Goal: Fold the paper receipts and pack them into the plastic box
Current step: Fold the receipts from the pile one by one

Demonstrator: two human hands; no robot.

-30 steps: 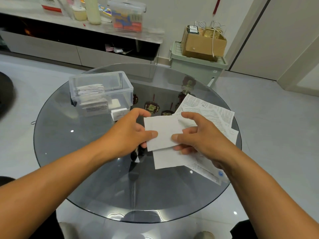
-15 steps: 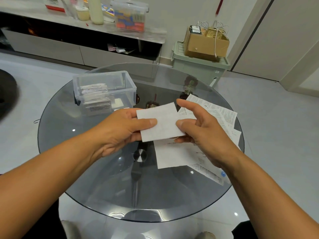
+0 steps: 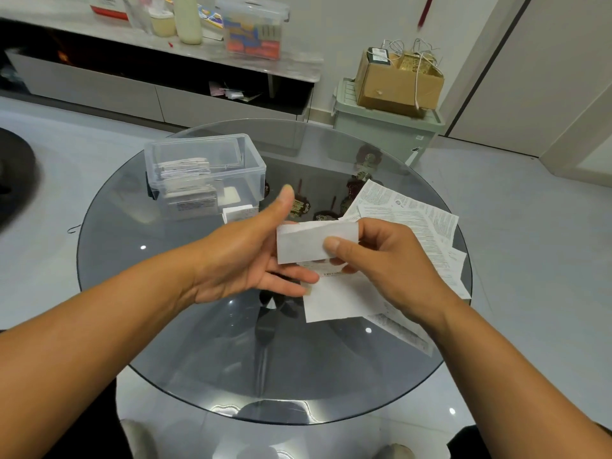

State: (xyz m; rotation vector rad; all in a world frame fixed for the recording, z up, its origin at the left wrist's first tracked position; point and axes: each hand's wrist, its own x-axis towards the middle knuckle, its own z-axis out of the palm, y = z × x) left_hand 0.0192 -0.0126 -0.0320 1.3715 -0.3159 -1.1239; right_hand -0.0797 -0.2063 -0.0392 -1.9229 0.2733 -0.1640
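A white receipt (image 3: 306,241), folded in half, is held above the round glass table (image 3: 198,359). My right hand (image 3: 387,270) pinches its right end between thumb and fingers. My left hand (image 3: 251,256) is beside the receipt's left edge with the thumb raised and the fingers straight beneath the paper. The clear plastic box (image 3: 205,173) stands at the table's back left, lid off, with several folded receipts stacked inside. A pile of flat receipts (image 3: 410,226) lies on the table under and behind my right hand.
A small folded paper (image 3: 240,213) lies on the table at the box's front corner. Beyond the table are a low cabinet with bottles and a container (image 3: 251,26), and a green bin (image 3: 381,134) with a cardboard box on it.
The receipt has been folded over into a narrower strip. My left thumb has lifted off it and the left fingers have straightened. My right hand keeps its pinch.
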